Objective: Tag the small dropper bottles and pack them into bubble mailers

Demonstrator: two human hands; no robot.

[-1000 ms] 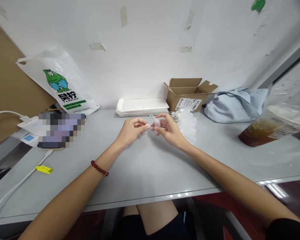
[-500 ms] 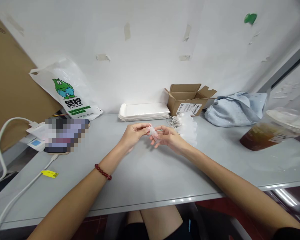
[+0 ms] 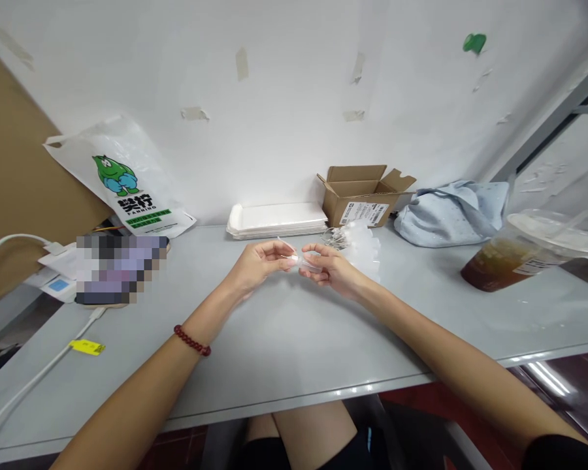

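Over the middle of the table, a small translucent white piece [image 3: 300, 260] of soft plastic spans the gap between my hands; its exact kind is hard to make out. My left hand [image 3: 255, 266] pinches its left end between thumb and fingertips. On the other end, the thumb and fingers of my right hand [image 3: 334, 269] are closed. Just behind my right hand lies a pile of similar translucent white pieces [image 3: 363, 249] with thin wire-like loops at their left side. My fingers partly cover the held piece.
At the back stand a stack of white trays [image 3: 277, 219] and an open cardboard box [image 3: 357, 202]. A blue cloth bag [image 3: 448, 215] and a tilted-looking drink cup [image 3: 500, 258] are at right. A phone [image 3: 122, 267], cables and a white plastic bag [image 3: 127, 176] occupy the left.
The held piece has turned from slanting to lying more level between my fingertips. My right fingers have drawn closer together. The whole view has shifted slightly.
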